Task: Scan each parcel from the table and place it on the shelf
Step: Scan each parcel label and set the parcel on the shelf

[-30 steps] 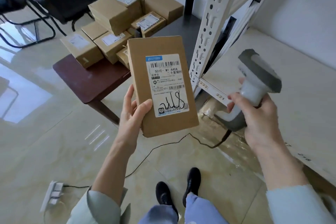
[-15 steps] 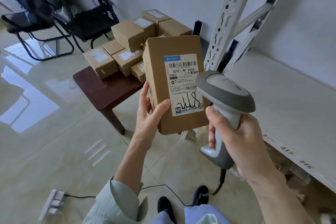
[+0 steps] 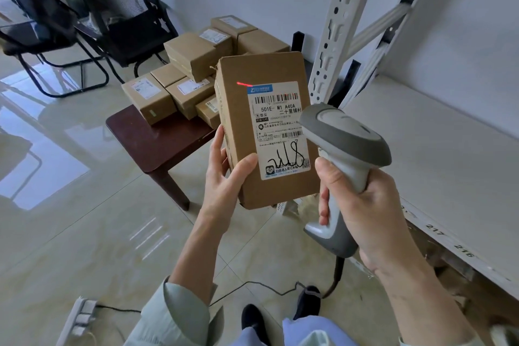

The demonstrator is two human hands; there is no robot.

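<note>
Notably, the white metal shelf (image 3: 438, 154) shows bare board; dark wooden surface (image 3: 157, 140) carries about nine brown cardboard parcels (image 3: 191, 56). Left hand (image 3: 224, 177) grips a labelled brown parcel (image 3: 264, 126) mid-air; right hand (image 3: 368, 211) clasps the grey scanner (image 3: 342, 149). Red beam misses barcode; scan likely unfinished.

Parcel sorting room in an office — labelled cardboard parcels (image 3: 179, 93) stacked on a dark table (image 3: 157, 143). White slotted shelf (image 3: 438, 166) with numbered edge; mesh chairs (image 3: 129, 22) — glossy tile floor.
</note>
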